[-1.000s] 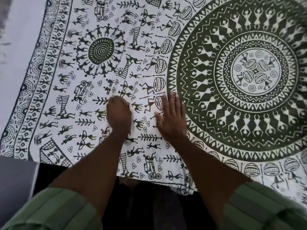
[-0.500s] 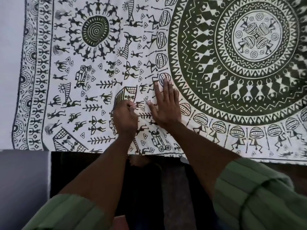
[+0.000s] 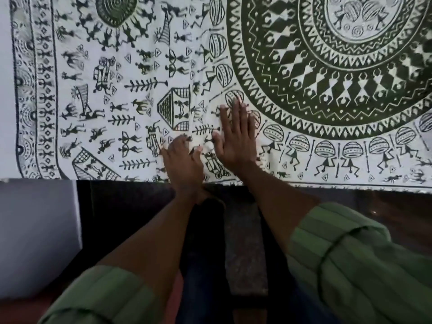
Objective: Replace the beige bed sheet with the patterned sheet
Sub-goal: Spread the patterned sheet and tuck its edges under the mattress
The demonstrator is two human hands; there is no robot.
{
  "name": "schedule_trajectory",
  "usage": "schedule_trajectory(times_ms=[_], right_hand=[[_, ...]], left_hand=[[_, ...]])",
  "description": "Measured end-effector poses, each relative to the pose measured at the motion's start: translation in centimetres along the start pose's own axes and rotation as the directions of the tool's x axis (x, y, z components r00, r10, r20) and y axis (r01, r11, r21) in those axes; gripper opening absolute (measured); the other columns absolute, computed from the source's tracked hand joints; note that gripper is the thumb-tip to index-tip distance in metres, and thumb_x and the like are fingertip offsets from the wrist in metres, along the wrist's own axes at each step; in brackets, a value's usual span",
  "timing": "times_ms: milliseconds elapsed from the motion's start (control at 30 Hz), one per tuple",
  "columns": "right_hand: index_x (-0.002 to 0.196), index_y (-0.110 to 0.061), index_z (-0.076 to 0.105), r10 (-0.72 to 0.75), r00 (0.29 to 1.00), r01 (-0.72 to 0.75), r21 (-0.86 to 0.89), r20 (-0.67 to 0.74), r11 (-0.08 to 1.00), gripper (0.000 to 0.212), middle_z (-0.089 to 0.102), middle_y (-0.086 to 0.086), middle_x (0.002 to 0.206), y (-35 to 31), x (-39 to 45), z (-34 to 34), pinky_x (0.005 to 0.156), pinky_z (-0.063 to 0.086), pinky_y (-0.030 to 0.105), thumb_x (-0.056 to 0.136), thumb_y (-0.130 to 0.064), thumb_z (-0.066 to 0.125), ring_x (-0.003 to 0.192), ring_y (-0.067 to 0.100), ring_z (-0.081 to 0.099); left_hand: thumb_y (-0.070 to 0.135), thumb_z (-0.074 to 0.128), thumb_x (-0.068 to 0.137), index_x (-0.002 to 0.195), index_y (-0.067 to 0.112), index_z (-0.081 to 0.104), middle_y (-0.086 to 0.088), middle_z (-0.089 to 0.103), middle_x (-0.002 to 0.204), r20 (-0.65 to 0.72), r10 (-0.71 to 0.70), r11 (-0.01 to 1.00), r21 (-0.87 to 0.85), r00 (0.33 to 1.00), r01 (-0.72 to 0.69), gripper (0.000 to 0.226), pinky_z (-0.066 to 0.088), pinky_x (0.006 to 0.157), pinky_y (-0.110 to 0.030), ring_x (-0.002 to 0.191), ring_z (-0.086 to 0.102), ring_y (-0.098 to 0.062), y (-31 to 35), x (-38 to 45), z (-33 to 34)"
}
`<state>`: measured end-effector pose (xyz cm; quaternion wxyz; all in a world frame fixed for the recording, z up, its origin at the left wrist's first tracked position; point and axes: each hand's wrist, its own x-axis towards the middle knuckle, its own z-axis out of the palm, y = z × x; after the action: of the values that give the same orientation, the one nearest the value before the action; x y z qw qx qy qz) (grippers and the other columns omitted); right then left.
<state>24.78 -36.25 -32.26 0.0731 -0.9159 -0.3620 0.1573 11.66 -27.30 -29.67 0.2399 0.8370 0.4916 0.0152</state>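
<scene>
Patterned sheet point(image 3: 304, 141) spread flat across the bed, filling the far half of the view; white ground, dark green print of small figures, trees and huts, with a big ringed medallion at far right. Near hem lying along the near bed edge, bordered left hem running far-to-near at the left side.

Right hand point(image 3: 235, 142) palm down on the sheet close to the near hem, fingers straight and held close together, pointing far, tips at the medallion's outer ring. Pressing flat, gripping nothing.

Left hand point(image 3: 184, 157) just left of the right hand, touching the sheet at the near edge, back of hand up. Fingers bent down onto the cloth; can't tell whether pinching fabric or only pressing. Small ripple in the sheet between the two hands.

Both forearms bare, green sleeves point(image 3: 364, 265) rolled up at the near corners of the view.

Pale grey surface point(image 3: 37, 235) at near left, below the bed edge. Dark floor and dark legs point(image 3: 203, 253) between the arms.

Beige sheet not in sight
</scene>
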Motion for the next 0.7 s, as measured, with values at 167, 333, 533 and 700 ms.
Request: schedule_trajectory(times_ms=[167, 333, 533, 700], right_hand=[[0.165, -0.012, 0.007, -0.022, 1.0, 0.022, 0.011, 0.01, 1.0, 0.077, -0.003, 0.015, 0.171, -0.8, -1.7, 0.5, 0.125, 0.008, 0.055, 0.105, -0.054, 0.031, 0.159, 0.03, -0.007], [0.165, -0.015, 0.008, -0.068, 0.997, 0.066, 0.062, 0.037, 0.996, 0.078, -0.004, 0.013, 0.172, -3.2, -4.3, 1.3, 0.126, 0.01, 0.053, 0.104, -0.056, 0.034, 0.159, 0.029, -0.007], [0.165, -0.02, 0.005, 0.104, 0.995, -0.104, 0.06, 0.01, 0.993, 0.068, -0.006, 0.008, 0.172, 0.6, -5.6, 0.9, 0.126, 0.009, 0.053, 0.108, -0.047, 0.03, 0.159, 0.025, -0.007], [0.165, -0.02, 0.002, 0.122, 0.992, -0.123, 0.031, 0.022, 0.992, 0.071, -0.008, 0.009, 0.172, 0.2, -6.3, 1.2, 0.126, 0.007, 0.054, 0.107, -0.05, 0.029, 0.158, 0.027, -0.011]], left_hand=[[0.01, 0.065, 0.091, 0.12, 0.017, 0.055, -0.006, 0.065, 0.11, 0.068, 0.063, 0.99, -0.133, 0.996, -0.053, 0.032, 0.047, 0.082, -0.042, 0.1, 0.057, -0.03, -0.9, 0.6, -1.6], [0.005, 0.063, 0.088, 0.113, 0.015, 0.057, -0.005, 0.064, 0.103, -0.007, 0.037, 0.993, -0.116, 0.999, -0.038, 0.027, 0.05, 0.08, -0.044, 0.094, 0.06, -0.031, -4.1, 1.5, -2.2], [0.023, 0.072, 0.086, 0.12, 0.02, 0.056, -0.005, 0.055, 0.12, 0.149, 0.349, 0.926, 0.097, 0.925, -0.365, 0.037, 0.042, 0.091, -0.039, 0.109, 0.053, -0.027, 0.2, -1.6, -1.4], [0.032, 0.076, 0.082, 0.115, 0.02, 0.062, -0.002, 0.056, 0.113, 0.324, 0.532, 0.833, -0.037, 0.782, -0.552, 0.038, 0.045, 0.092, -0.04, 0.105, 0.053, -0.027, -2.9, -2.5, -1.3]])
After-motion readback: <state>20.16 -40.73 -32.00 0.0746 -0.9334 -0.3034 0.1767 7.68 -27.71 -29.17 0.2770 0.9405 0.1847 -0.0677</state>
